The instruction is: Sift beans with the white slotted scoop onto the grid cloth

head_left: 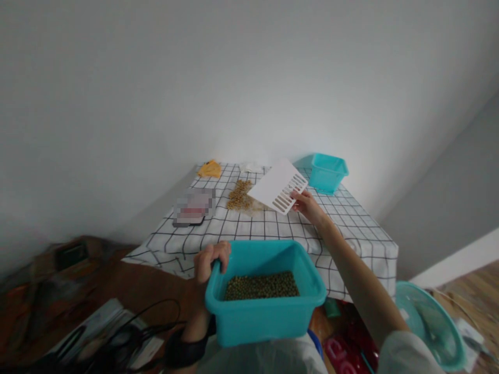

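My left hand (212, 258) is wrapped round the left rim of a teal plastic bin (268, 318) in front of me. A layer of small round brownish-green beans (262, 286) covers the bin's bottom. Over the table, my right hand (306, 204) pinches the slotted edge of a thin white plastic board (275, 186), which is tilted. A row of long narrow slots runs along the board's near right side. Left of the board lies a pile of tan beans (238, 195) with what looks like clear plastic beside it. The board's corner partly hides that plastic.
A checked cloth (351, 223) covers the table against the wall. On it are a second teal container (327, 174), a yellow item (209, 169), white crumpled material (250, 167) and a blurred flat object (194, 206). A green basin (429, 322) and cables (136, 332) lie below.
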A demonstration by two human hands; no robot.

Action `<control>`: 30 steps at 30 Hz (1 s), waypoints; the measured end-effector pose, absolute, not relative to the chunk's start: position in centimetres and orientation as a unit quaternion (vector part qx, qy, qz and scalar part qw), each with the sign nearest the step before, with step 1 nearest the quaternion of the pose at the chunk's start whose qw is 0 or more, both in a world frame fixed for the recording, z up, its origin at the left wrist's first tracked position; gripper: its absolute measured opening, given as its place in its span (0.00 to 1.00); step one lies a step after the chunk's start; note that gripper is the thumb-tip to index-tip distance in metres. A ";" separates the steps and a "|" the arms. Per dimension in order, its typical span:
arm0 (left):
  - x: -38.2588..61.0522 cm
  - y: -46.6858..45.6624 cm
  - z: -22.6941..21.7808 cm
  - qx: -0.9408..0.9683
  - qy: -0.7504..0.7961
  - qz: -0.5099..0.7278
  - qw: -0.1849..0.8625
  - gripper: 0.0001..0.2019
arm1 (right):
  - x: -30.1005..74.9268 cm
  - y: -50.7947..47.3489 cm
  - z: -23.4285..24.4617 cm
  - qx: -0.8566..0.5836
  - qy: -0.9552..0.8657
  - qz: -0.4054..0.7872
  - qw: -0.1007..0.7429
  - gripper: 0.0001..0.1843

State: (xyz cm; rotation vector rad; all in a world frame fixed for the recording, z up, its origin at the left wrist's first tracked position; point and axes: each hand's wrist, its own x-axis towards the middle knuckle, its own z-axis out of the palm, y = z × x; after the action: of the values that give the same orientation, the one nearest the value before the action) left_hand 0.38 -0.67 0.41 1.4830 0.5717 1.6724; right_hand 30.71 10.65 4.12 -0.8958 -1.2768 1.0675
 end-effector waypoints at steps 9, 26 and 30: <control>0.6 -0.7 -0.1 0.578 0.232 0.673 0.399 0.34 | 31.7 11.8 3.4 -0.442 -0.512 0.369 0.638 0.16; 0.5 -0.8 0.0 0.578 0.225 0.678 0.394 0.33 | 31.2 11.5 3.8 -0.440 -0.510 0.356 0.648 0.10; 0.4 -0.7 -0.1 0.581 0.220 0.677 0.396 0.33 | 31.3 11.3 4.0 -0.437 -0.494 0.359 0.661 0.11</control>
State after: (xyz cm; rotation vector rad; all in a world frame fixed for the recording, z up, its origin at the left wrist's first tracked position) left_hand 0.39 -0.74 -0.09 1.4718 0.5587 1.7151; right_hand 31.29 11.30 4.04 -0.9881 -1.1168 0.8132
